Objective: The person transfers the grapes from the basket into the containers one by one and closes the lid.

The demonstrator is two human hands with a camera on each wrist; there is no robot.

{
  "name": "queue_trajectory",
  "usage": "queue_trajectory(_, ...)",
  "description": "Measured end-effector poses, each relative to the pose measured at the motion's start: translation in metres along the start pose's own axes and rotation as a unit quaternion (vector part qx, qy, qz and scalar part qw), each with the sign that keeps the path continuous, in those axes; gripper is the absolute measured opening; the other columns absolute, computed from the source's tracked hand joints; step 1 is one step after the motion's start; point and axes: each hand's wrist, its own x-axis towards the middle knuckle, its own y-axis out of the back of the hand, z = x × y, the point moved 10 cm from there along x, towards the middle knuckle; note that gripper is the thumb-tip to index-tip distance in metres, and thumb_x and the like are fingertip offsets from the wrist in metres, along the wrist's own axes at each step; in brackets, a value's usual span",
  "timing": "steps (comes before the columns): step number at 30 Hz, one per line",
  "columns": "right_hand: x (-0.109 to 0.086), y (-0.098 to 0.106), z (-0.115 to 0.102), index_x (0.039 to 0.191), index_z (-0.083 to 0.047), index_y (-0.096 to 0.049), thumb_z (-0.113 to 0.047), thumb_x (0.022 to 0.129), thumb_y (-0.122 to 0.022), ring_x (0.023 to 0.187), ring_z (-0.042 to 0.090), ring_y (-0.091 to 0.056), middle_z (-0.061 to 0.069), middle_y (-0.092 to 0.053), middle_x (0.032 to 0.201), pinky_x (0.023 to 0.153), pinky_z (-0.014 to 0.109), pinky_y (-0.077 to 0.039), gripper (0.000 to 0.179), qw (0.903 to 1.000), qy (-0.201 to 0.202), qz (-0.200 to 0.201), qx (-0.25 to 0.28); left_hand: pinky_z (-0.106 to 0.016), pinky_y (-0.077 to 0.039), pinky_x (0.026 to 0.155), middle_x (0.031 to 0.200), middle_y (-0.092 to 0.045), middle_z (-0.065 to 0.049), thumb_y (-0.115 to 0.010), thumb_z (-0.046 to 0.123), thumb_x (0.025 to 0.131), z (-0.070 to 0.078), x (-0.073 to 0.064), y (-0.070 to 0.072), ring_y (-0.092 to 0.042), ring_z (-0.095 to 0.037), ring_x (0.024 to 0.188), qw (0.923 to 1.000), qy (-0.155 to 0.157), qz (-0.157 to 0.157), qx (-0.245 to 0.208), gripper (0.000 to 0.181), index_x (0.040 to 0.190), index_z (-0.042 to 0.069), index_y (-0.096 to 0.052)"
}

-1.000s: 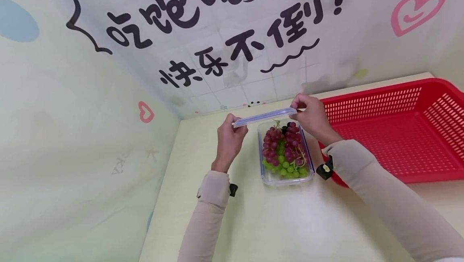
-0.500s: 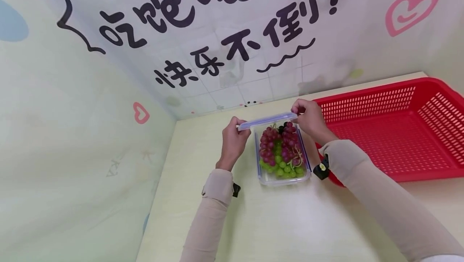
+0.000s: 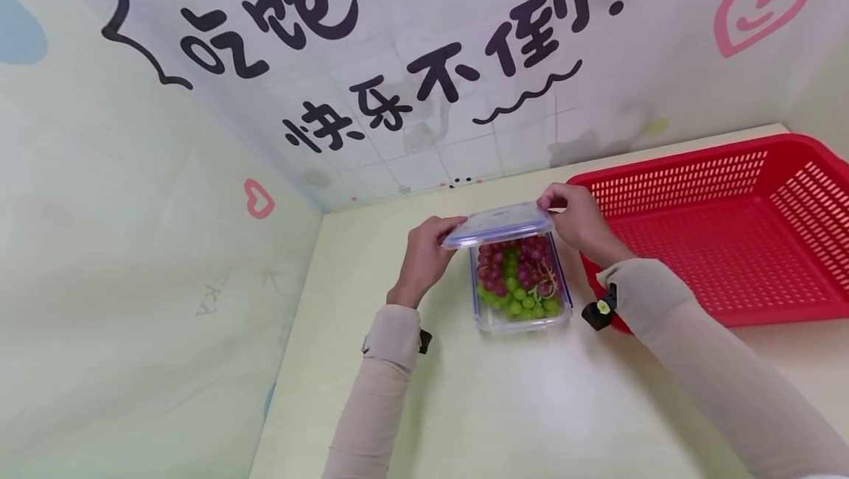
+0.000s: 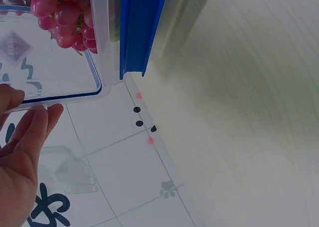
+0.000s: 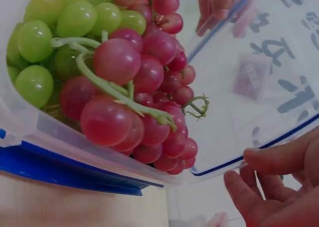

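Observation:
A clear plastic lid (image 3: 500, 222) with a blue seal is tilted over the back part of a clear food container (image 3: 521, 326). My left hand (image 3: 426, 254) pinches the lid's left edge between thumb and fingers, and my right hand (image 3: 578, 219) pinches its right edge. Inside the container lie red grapes (image 5: 149, 87) at the back and green grapes (image 5: 75, 20) toward the front, with stems sticking up. The lid hides the rearmost grapes in the head view. A blue side clip (image 4: 139, 32) hangs out from the container wall in the left wrist view.
A large red plastic basket (image 3: 703, 258) stands to the right, close to my right forearm. The pale tabletop (image 3: 491, 405) meets a printed wall covering (image 3: 424, 140) at the back and left.
The lid has come lower and nearer over the container, tipping so its top face shows and the rear grapes are covered. Both hands moved with it, still gripping its edges.

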Motion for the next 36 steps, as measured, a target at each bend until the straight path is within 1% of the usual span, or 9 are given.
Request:
queue_trajectory(3,-0.002,-0.004,0.003,0.110,0.001,-0.060,0.010,0.094,-0.051,0.127,0.039,-0.050,0.022,-0.056,0.131,0.103,0.049,-0.047,0.020,0.9992,-0.019,-0.033,0.007,-0.030,-0.056,0.087,0.098,-0.070,-0.012,-0.072,-0.006,0.086,0.000,-0.001,-0.006,-0.069,-0.023,0.094,0.9992,-0.003,-0.038,0.016,0.037,0.120,0.006,-0.072)
queue_trajectory(8,-0.006,-0.010,0.009,0.134,-0.003,-0.055,-0.001,0.099,-0.045,0.134,0.040,-0.041,0.022,-0.046,0.145,0.111,0.055,-0.037,0.037,0.9954,-0.068,-0.063,0.026,-0.029,-0.055,0.092,0.108,-0.069,-0.013,-0.072,-0.004,0.086,-0.002,-0.006,-0.017,-0.068,-0.023,0.104,0.9951,0.012,-0.095,0.025,0.038,0.124,0.005,-0.070)
queue_trajectory(12,-0.008,-0.019,0.012,0.148,-0.007,-0.042,-0.019,0.104,-0.044,0.136,0.041,-0.039,0.022,-0.039,0.151,0.112,0.058,-0.036,0.045,0.9922,-0.093,-0.082,0.013,-0.033,-0.056,0.091,0.109,-0.070,-0.011,-0.073,0.003,0.088,-0.001,-0.009,-0.022,-0.067,-0.025,0.104,0.9924,0.009,-0.111,0.051,0.037,0.124,0.008,-0.070)
queue_trajectory(16,-0.010,-0.028,0.013,0.153,-0.004,-0.031,-0.025,0.105,-0.044,0.139,0.043,-0.036,0.024,-0.036,0.153,0.112,0.061,-0.033,0.054,0.9899,-0.097,-0.103,-0.009,-0.036,-0.056,0.089,0.110,-0.070,-0.009,-0.073,0.007,0.090,-0.001,-0.012,-0.026,-0.067,-0.024,0.102,0.9907,0.006,-0.119,0.065,0.036,0.125,0.010,-0.070)
queue_trajectory(19,-0.010,-0.033,0.014,0.155,-0.001,-0.025,-0.024,0.105,-0.041,0.143,0.044,-0.030,0.026,-0.033,0.155,0.114,0.062,-0.027,0.057,0.9892,-0.098,-0.108,-0.013,-0.036,-0.056,0.089,0.110,-0.069,-0.009,-0.073,0.007,0.090,0.000,-0.015,-0.028,-0.066,-0.025,0.101,0.9910,0.004,-0.118,0.064,0.035,0.125,0.010,-0.070)
queue_trajectory(23,-0.010,-0.041,0.016,0.156,0.001,-0.021,-0.017,0.106,-0.039,0.143,0.045,-0.030,0.028,-0.033,0.154,0.115,0.061,-0.026,0.056,0.9896,-0.096,-0.105,-0.025,-0.035,-0.056,0.087,0.107,-0.068,-0.009,-0.072,0.005,0.090,0.002,-0.021,-0.031,-0.066,-0.025,0.098,0.9918,-0.018,-0.103,0.074,0.034,0.124,0.010,-0.070)
queue_trajectory(28,-0.008,-0.047,0.020,0.154,0.007,-0.021,-0.007,0.103,-0.040,0.139,0.046,-0.035,0.032,-0.034,0.150,0.113,0.061,-0.029,0.056,0.9918,-0.076,-0.086,-0.057,-0.032,-0.056,0.083,0.104,-0.065,-0.008,-0.071,0.005,0.090,0.003,-0.031,-0.034,-0.066,-0.027,0.093,0.9925,-0.048,-0.074,0.084,0.034,0.123,0.011,-0.069)
queue_trajectory(34,-0.007,-0.050,0.022,0.152,0.014,-0.017,-0.001,0.100,-0.040,0.144,0.047,-0.024,0.035,-0.026,0.153,0.118,0.057,-0.023,0.059,0.9916,-0.076,-0.051,-0.092,-0.027,-0.055,0.077,0.102,-0.062,-0.008,-0.070,0.004,0.091,0.002,-0.043,-0.041,-0.061,-0.020,0.086,0.9907,-0.071,-0.055,0.102,0.035,0.124,0.012,-0.066)
queue_trajectory(36,-0.008,-0.052,0.021,0.151,0.016,-0.018,-0.001,0.099,-0.040,0.144,0.047,-0.024,0.036,-0.026,0.153,0.118,0.056,-0.022,0.059,0.9912,-0.072,-0.043,-0.103,-0.027,-0.054,0.076,0.101,-0.061,-0.008,-0.071,0.004,0.090,0.001,-0.045,-0.042,-0.059,-0.017,0.084,0.9895,-0.076,-0.052,0.111,0.035,0.124,0.011,-0.065)
